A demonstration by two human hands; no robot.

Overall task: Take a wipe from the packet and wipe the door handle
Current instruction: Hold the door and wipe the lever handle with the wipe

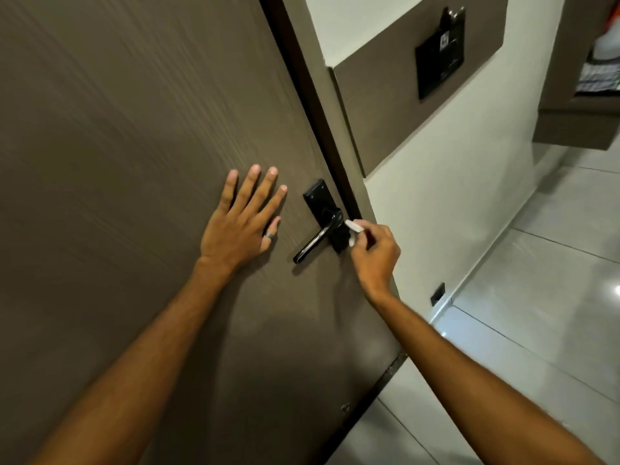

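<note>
A black lever door handle [313, 241] on a black plate sits on the brown door [134, 129], near its right edge. My right hand [375, 253] is closed on a small folded white wipe [354, 228] and presses it against the pivot end of the handle. My left hand [243, 223] lies flat on the door to the left of the handle, fingers spread, a ring on the thumb. The packet is not in view.
A dark door frame [315, 105] runs along the door's right edge. Beyond it is a white wall with a brown panel carrying a black card holder [439, 58]. A glossy tiled floor [536, 313] and a brown cabinet [577, 122] lie to the right.
</note>
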